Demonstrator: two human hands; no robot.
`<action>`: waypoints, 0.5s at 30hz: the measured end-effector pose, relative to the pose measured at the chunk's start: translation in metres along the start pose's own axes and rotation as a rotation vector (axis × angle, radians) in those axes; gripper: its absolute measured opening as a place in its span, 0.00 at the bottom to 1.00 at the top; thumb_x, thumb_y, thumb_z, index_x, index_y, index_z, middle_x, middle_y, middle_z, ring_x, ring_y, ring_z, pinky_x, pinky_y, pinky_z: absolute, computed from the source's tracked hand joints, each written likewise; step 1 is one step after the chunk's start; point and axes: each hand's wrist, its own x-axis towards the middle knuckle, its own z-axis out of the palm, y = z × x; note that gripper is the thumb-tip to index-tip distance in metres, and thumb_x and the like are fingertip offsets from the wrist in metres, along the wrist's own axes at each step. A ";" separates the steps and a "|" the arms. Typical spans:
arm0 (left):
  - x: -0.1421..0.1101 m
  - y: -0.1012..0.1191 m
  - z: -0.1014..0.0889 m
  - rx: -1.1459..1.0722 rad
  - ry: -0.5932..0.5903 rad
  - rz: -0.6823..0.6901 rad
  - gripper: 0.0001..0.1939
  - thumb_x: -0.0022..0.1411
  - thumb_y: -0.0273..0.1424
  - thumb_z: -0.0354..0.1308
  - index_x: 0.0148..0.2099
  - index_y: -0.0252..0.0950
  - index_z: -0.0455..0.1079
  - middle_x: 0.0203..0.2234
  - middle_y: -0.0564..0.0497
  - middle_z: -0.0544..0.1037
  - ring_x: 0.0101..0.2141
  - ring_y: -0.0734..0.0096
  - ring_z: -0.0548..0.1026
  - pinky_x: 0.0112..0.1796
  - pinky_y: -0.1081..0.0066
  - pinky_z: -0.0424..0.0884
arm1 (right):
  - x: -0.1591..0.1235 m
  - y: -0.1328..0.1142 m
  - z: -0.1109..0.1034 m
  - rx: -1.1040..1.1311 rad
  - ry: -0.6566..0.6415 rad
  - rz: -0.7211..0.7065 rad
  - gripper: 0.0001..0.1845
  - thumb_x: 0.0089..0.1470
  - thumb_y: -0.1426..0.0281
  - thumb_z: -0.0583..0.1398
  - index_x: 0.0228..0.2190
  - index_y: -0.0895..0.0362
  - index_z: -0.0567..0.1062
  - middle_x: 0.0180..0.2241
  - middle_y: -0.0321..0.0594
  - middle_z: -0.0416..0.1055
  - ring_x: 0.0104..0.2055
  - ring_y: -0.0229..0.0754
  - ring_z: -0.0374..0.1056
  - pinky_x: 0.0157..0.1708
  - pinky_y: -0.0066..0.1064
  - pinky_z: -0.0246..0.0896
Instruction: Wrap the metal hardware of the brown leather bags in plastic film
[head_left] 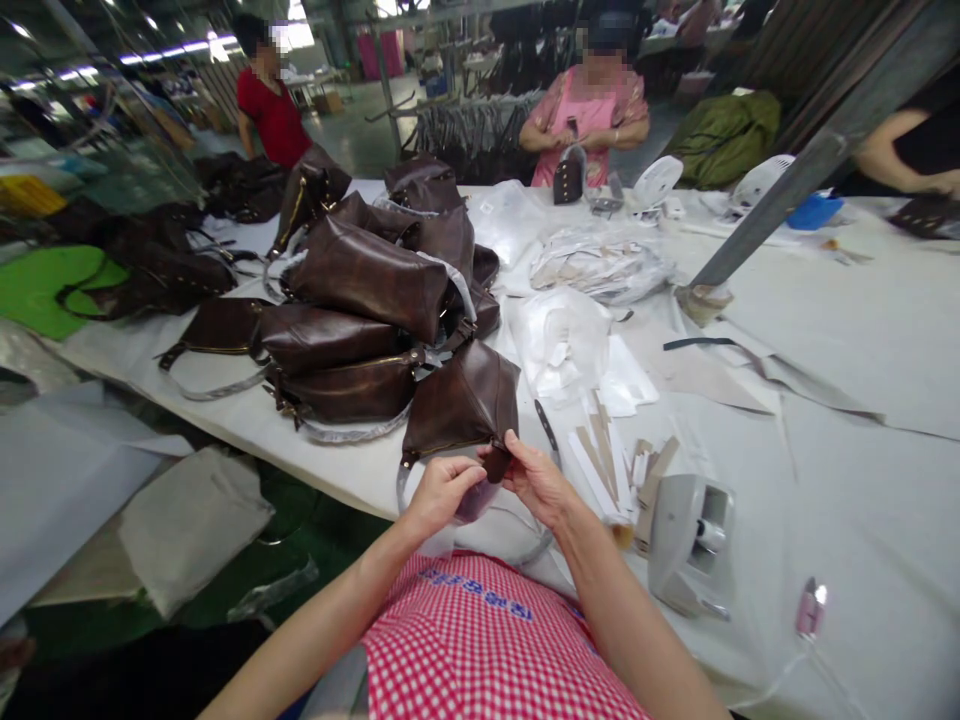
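A dark brown leather bag (461, 395) lies at the table's near edge in front of me, its zipper edge towards my body. My right hand (536, 482) grips a small dark leather tab (495, 463) at the bag's near right corner, thumb on top. Close against the tab, my left hand (448, 490) is closed in a pinch; what sits between its fingertips is too small to make out. Beneath the hands hangs clear plastic film (472, 503), partly hidden by my left fingers.
More brown bags (367, 270) are piled behind and to the left. On the right are a knife (546, 424), paper strips (600, 450), a tape dispenser (690, 545) and plastic wrapping (559, 340). A slanted metal post (780, 190) meets the table. A co-worker (589, 115) stands opposite.
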 end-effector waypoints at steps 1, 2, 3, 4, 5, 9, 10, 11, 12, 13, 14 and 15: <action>-0.001 0.000 -0.001 -0.004 0.021 0.002 0.14 0.53 0.38 0.57 0.27 0.31 0.75 0.18 0.55 0.69 0.22 0.77 0.61 0.25 0.75 0.56 | 0.000 0.001 0.003 -0.004 0.000 -0.017 0.24 0.43 0.48 0.66 0.30 0.57 0.80 0.32 0.44 0.79 0.34 0.43 0.72 0.39 0.35 0.60; -0.001 0.001 -0.002 -0.014 0.053 0.006 0.14 0.53 0.38 0.57 0.27 0.31 0.76 0.18 0.55 0.70 0.22 0.77 0.63 0.26 0.75 0.57 | 0.000 0.002 0.006 -0.002 -0.008 -0.030 0.24 0.43 0.49 0.66 0.31 0.57 0.80 0.33 0.44 0.79 0.35 0.43 0.72 0.39 0.34 0.60; -0.001 0.002 -0.003 -0.029 0.088 0.012 0.14 0.53 0.38 0.58 0.27 0.32 0.76 0.19 0.54 0.72 0.23 0.76 0.65 0.27 0.75 0.59 | 0.000 0.005 0.010 0.001 -0.012 -0.039 0.24 0.43 0.49 0.66 0.32 0.57 0.80 0.33 0.44 0.79 0.35 0.43 0.72 0.38 0.34 0.60; -0.002 0.003 -0.004 -0.047 0.122 0.017 0.14 0.53 0.38 0.58 0.28 0.32 0.76 0.21 0.54 0.74 0.25 0.74 0.67 0.29 0.74 0.61 | 0.000 0.007 0.013 0.003 -0.009 -0.043 0.25 0.42 0.49 0.66 0.32 0.57 0.80 0.33 0.44 0.79 0.35 0.43 0.72 0.37 0.34 0.60; -0.002 0.004 -0.006 -0.063 0.152 0.023 0.14 0.53 0.38 0.58 0.28 0.32 0.77 0.22 0.53 0.75 0.26 0.73 0.69 0.31 0.74 0.62 | -0.001 0.010 0.015 0.001 -0.001 -0.044 0.25 0.42 0.49 0.67 0.32 0.57 0.80 0.33 0.44 0.79 0.34 0.43 0.71 0.37 0.34 0.60; -0.006 0.009 -0.009 -0.065 0.193 0.027 0.14 0.54 0.38 0.59 0.30 0.32 0.78 0.24 0.51 0.78 0.28 0.70 0.72 0.33 0.73 0.65 | -0.002 0.015 0.022 0.010 0.011 -0.070 0.22 0.41 0.52 0.68 0.32 0.57 0.80 0.33 0.43 0.79 0.34 0.43 0.71 0.36 0.34 0.60; -0.008 0.009 -0.010 -0.060 0.185 0.027 0.14 0.54 0.37 0.58 0.31 0.32 0.78 0.25 0.50 0.79 0.28 0.70 0.72 0.33 0.72 0.66 | -0.002 0.016 0.023 0.023 0.011 -0.086 0.21 0.40 0.54 0.69 0.32 0.56 0.80 0.33 0.42 0.79 0.35 0.43 0.71 0.36 0.34 0.60; -0.009 0.009 -0.010 -0.063 0.171 0.030 0.14 0.55 0.37 0.58 0.33 0.32 0.78 0.27 0.50 0.79 0.29 0.69 0.73 0.34 0.72 0.66 | -0.002 0.015 0.024 0.038 0.016 -0.105 0.21 0.39 0.54 0.70 0.32 0.56 0.80 0.33 0.42 0.79 0.35 0.43 0.71 0.37 0.33 0.60; -0.011 0.009 -0.010 -0.078 0.147 0.033 0.13 0.54 0.36 0.59 0.35 0.32 0.78 0.29 0.49 0.80 0.31 0.68 0.74 0.36 0.72 0.67 | -0.001 0.015 0.025 0.052 0.027 -0.121 0.21 0.39 0.55 0.70 0.31 0.56 0.80 0.32 0.41 0.79 0.35 0.43 0.70 0.37 0.33 0.60; -0.012 0.008 -0.009 -0.108 0.119 0.036 0.13 0.53 0.34 0.60 0.38 0.32 0.78 0.32 0.48 0.80 0.34 0.67 0.75 0.38 0.71 0.68 | 0.000 0.014 0.026 0.061 0.042 -0.132 0.21 0.38 0.55 0.70 0.31 0.56 0.80 0.32 0.41 0.79 0.35 0.43 0.70 0.36 0.33 0.60; -0.013 0.006 -0.009 -0.153 0.091 0.041 0.15 0.51 0.32 0.62 0.41 0.33 0.77 0.35 0.48 0.80 0.36 0.66 0.75 0.41 0.71 0.68 | 0.000 0.014 0.026 0.064 0.058 -0.139 0.21 0.37 0.55 0.70 0.30 0.56 0.80 0.31 0.41 0.78 0.34 0.43 0.70 0.35 0.32 0.60; -0.014 0.004 -0.009 -0.212 0.069 0.045 0.18 0.48 0.31 0.64 0.44 0.33 0.75 0.38 0.48 0.80 0.39 0.66 0.75 0.43 0.70 0.68 | 0.000 0.014 0.027 0.061 0.069 -0.143 0.21 0.37 0.55 0.70 0.29 0.57 0.80 0.30 0.41 0.78 0.33 0.42 0.69 0.34 0.32 0.60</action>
